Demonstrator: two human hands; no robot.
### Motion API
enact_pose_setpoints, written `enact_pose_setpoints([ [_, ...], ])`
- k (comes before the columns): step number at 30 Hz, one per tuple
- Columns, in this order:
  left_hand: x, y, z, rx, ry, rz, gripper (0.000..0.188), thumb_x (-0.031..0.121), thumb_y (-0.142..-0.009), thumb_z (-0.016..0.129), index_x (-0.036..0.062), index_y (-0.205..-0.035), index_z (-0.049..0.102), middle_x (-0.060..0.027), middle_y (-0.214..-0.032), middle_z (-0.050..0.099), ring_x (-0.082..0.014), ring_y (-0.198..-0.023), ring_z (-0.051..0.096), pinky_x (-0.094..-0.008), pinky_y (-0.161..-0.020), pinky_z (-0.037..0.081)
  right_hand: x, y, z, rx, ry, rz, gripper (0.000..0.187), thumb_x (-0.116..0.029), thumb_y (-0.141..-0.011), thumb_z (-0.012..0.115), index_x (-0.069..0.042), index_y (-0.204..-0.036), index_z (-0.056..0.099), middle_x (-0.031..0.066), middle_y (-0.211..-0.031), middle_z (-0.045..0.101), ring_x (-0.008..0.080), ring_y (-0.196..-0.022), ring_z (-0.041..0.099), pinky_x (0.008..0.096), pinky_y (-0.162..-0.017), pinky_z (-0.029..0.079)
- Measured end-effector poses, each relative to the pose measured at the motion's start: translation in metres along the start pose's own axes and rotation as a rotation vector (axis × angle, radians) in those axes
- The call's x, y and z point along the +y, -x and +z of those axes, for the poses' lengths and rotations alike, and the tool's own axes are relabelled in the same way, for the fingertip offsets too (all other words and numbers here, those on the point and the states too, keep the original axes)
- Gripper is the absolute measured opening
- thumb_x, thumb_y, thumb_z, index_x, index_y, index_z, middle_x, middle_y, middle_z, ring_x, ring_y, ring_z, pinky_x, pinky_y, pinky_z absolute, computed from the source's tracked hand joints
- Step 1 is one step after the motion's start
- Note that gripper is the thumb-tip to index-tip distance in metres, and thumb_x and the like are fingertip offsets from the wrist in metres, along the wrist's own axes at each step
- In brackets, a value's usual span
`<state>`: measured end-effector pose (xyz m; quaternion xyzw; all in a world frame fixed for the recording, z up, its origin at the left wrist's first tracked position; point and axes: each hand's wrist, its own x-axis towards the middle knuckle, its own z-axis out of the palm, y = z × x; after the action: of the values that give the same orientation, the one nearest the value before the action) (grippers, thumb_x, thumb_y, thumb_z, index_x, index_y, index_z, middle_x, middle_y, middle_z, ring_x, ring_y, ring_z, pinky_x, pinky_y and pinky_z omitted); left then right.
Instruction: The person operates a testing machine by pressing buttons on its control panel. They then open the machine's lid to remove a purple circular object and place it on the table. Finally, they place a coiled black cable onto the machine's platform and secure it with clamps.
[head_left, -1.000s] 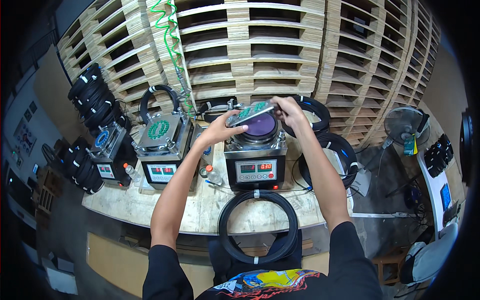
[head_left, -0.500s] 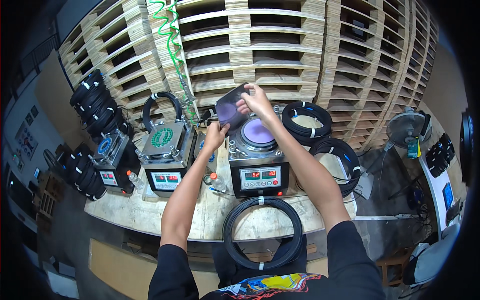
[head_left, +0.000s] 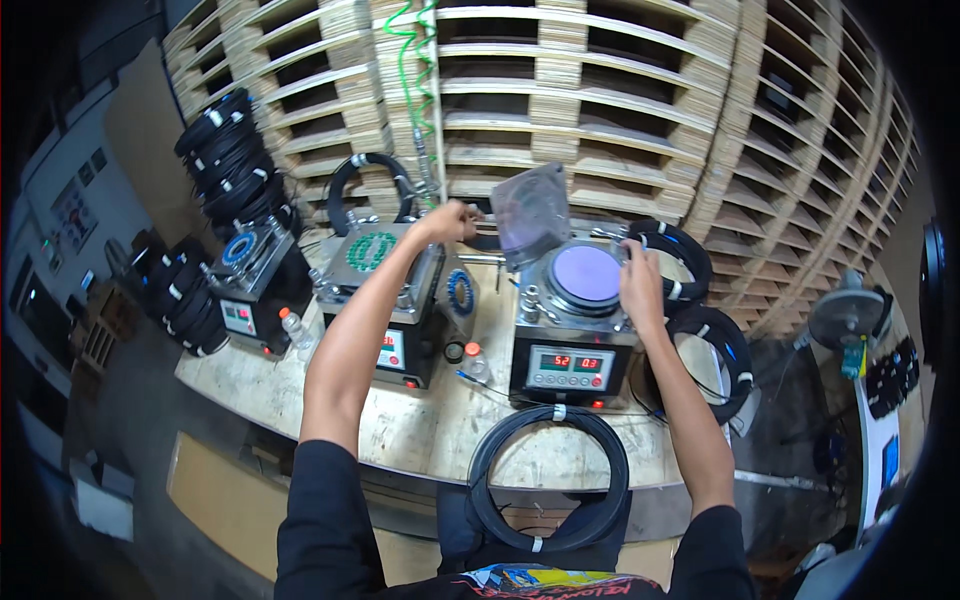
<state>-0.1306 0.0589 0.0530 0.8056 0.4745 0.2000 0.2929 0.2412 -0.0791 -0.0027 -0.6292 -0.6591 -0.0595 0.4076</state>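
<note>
Nearest the person, a black coiled hose ring [head_left: 549, 478] lies at the front edge of the desk [head_left: 420, 440], its lower arc overhanging the edge in front of the person's torso. Just behind it stands a black box machine [head_left: 572, 345] with a lit display panel on its front and a round purple plate [head_left: 586, 276] on top. The right hand [head_left: 640, 285] rests on the right rim of that plate, fingers spread flat over the edge; its grip closes on nothing that can be seen, and the palm hides whatever lies beneath.

The machine's clear lid [head_left: 530, 212] stands tilted up behind the plate, hinged at the back. The left hand [head_left: 447, 221] reaches further, to the lid's left side, fingers curled into a closed grip; whether it clasps the lid's edge or a lever beside it is hard to make out.

Under the left forearm sits a second machine [head_left: 395, 300] with a green ringed disc on top, partly covered by the arm. A third, blue-topped machine [head_left: 250, 285] stands further left. Two small bottles [head_left: 477, 362] stand between the machines.

To the right, more hose coils [head_left: 715, 345] lie on the desk edge, partly behind the right forearm. Bundled black coils [head_left: 225, 150] hang at far left against stacked wooden pallets [head_left: 650, 110], and a green spiral air hose [head_left: 412, 60] drops down, its top cut off by the frame.
</note>
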Motion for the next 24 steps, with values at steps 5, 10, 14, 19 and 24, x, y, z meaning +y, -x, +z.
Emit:
enact_pose_setpoints([
  [5,-0.009,-0.031,-0.053,0.708,-0.331,-0.111,0.037,0.019,-0.082,0.067,0.0130,-0.119,0.074,-0.0257,-0.112,0.069,-0.0373,-0.119,0.060,-0.0421,-0.103,0.046,-0.016,0.002,-0.013,0.032,0.049,-0.033,0.044,0.000,-0.086,0.055,-0.007,-0.130,0.055,0.0202,-0.110,0.054,0.0399,-0.106,0.055,0.0496,-0.092,0.045],
  [10,-0.078,-0.073,-0.088,0.765,-0.064,-0.270,0.053,0.022,-0.081,0.069,0.0145,-0.133,0.066,-0.0249,-0.141,0.050,-0.0396,-0.130,0.050,-0.0409,-0.112,0.039,-0.032,-0.003,-0.008,-0.030,0.068,-0.022,0.047,-0.002,-0.088,0.055,-0.009,-0.134,0.053,0.0201,-0.111,0.052,0.0394,-0.107,0.054,0.0497,-0.095,0.043],
  [14,-0.073,-0.083,-0.070,0.768,0.046,-0.179,0.055,0.021,-0.079,0.071,0.0041,-0.131,0.065,-0.0250,-0.136,0.054,-0.0377,-0.130,0.051,-0.0396,-0.112,0.039,-0.027,0.000,-0.013,-0.002,0.077,-0.034,0.047,-0.002,-0.088,0.054,-0.008,-0.135,0.053,0.0205,-0.109,0.053,0.0398,-0.104,0.054,0.0496,-0.092,0.043],
  [19,-0.033,-0.060,-0.062,0.895,0.141,-0.059,0.047,0.022,-0.081,0.070,0.0031,-0.124,0.069,-0.0243,-0.140,0.054,-0.0351,-0.129,0.054,-0.0399,-0.110,0.041,-0.020,-0.001,-0.006,0.044,0.074,-0.079,0.046,-0.004,-0.089,0.055,-0.010,-0.134,0.055,0.0205,-0.105,0.055,0.0395,-0.100,0.055,0.0495,-0.090,0.045],
  [24,0.036,-0.017,-0.093,0.747,0.290,0.067,0.036,0.024,-0.093,0.067,0.0146,-0.127,0.071,-0.0078,-0.132,0.065,-0.0133,-0.107,0.064,-0.0299,-0.086,0.055,-0.012,-0.004,0.001,0.022,0.026,-0.070,0.040,-0.012,-0.094,0.057,-0.013,-0.134,0.055,0.0202,-0.105,0.058,0.0398,-0.099,0.058,0.0504,-0.087,0.047],
])
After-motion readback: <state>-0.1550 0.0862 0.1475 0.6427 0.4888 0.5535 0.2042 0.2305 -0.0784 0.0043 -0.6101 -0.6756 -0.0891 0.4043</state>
